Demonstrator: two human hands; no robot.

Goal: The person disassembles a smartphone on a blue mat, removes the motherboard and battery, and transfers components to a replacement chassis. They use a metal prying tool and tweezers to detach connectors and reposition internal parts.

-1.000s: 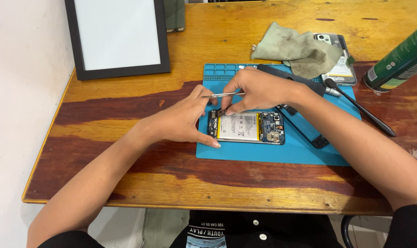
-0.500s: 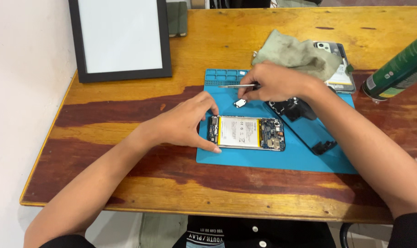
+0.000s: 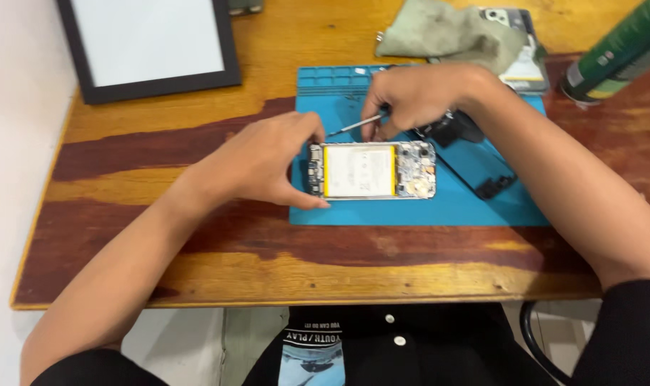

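So the opened phone (image 3: 372, 171) sits in the middle of the frame, back cover off, lying flat on a blue work mat (image 3: 411, 211) on the wooden table (image 3: 268, 264). You can see the white and yellow battery filling most of it, with circuit boards at both ends.

The left hand (image 3: 268, 161) is wrapped around the phone's left end, thumb pressed along the lower corner and fingers curled over the top edge, so it's gripping the phone. The right hand (image 3: 418, 96) is just above the phone, toward upper center, fingers pinched together on a thin metal tool (image 3: 350, 127) that looks like tweezers. The tip points down-left and hangs just above the phone's upper left corner; can't tell if it actually touches anything.

Around them: a black-framed white panel (image 3: 150, 43) in the upper left, a crumpled greenish cloth (image 3: 446, 32) at the top, another phone (image 3: 518, 43) partly under it, and a green can (image 3: 618, 50) lying in the upper right corner. A dark part (image 3: 482, 161) lies on the mat right of the phone.
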